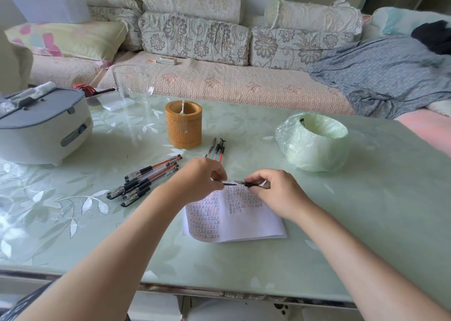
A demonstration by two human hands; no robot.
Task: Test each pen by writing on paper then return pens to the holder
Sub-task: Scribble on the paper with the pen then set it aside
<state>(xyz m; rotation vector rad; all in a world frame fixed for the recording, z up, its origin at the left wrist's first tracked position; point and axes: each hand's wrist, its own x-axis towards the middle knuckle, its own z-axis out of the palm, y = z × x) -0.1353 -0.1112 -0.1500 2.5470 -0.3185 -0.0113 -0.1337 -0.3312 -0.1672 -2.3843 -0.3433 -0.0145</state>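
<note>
A white sheet of paper (246, 223), covered with rows of small written marks, lies on the table in front of me. Above its far edge my left hand (202, 177) pinches a black pen cap (229, 184). My right hand (273, 194) grips a pen (249, 183) whose tip points left toward the cap. A brown bamboo pen holder (183, 125) stands behind them. Several capped pens (146, 179) lie in a pile to the left. A few more pens (218, 150) lie just right of the holder.
A grey-lidded white appliance (41, 125) sits at the table's left. A clear glass vessel (133, 89) stands behind the holder. A small bin lined with a green plastic bag (314, 141) is at the right. A sofa with cushions runs along the far side.
</note>
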